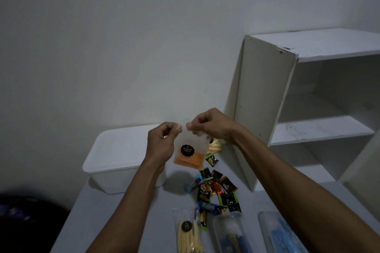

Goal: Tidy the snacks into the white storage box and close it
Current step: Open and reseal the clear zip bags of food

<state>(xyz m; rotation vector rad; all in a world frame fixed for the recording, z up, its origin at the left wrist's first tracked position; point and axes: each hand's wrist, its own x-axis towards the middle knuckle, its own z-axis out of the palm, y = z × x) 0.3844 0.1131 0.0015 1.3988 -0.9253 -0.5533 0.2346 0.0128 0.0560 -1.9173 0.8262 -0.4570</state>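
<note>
Clear plastic pouch of orange crisps with round black label (190,153): held up over grey table (115,207), top edge pinched by left hand (163,141) and right hand (209,125). White lidded plastic storage box (121,156): just behind, lid on. Small mixed sweet wrappers (218,191): heaped nearer. White open shelf unit (265,98): right

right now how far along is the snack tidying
Done: nothing visibly; the white box has its lid on. In hand: both hands, left and right, pinch the top of a clear pouch of orange chips above the table. Left: the small packets, the pale sticks pouch, then packing and closing the box.
</note>
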